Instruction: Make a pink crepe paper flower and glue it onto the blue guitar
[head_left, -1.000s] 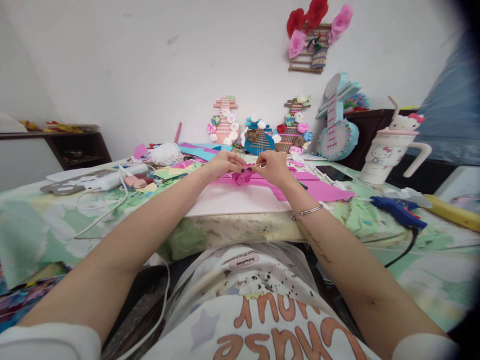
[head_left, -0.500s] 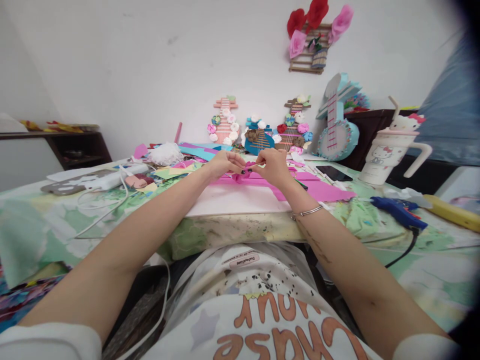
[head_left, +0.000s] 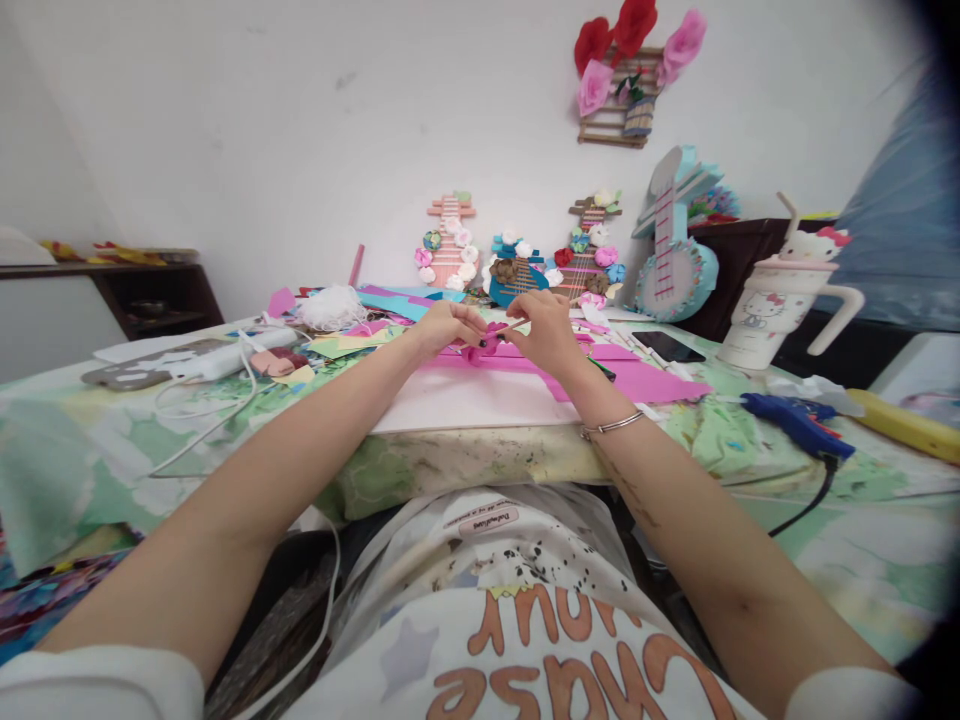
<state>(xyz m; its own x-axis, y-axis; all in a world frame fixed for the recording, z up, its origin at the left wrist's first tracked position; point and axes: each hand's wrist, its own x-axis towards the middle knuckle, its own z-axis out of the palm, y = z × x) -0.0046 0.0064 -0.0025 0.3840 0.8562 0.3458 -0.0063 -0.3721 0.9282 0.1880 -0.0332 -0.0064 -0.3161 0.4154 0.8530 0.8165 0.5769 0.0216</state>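
Magenta crumpled paper, shaped like a small flower (head_left: pixel 484 350), is pinched in the fingers of my left hand (head_left: pixel 448 332). My right hand (head_left: pixel 549 332) grips a thin wooden stick (head_left: pixel 516 326), whose tip points left and meets the flower. Both hands hover close together over a white board (head_left: pixel 457 402). Flat magenta paper sheets (head_left: pixel 637 380) lie on the board, under and to the right of my hands. My right fingertips are partly hidden behind the hand.
A blue glue gun (head_left: pixel 799 422) and a lidded white cup (head_left: pixel 772 310) stand to the right, near a phone (head_left: pixel 667 347). Paper scraps, white shredded filler (head_left: pixel 335 308) and a power strip (head_left: pixel 225 358) lie left. Decorated paper instruments (head_left: pixel 517 275) line the wall.
My right hand has shifted slightly, and its fingers sit a little farther from the flower, showing more of the stick. My left hand still holds the flower in almost the same place.
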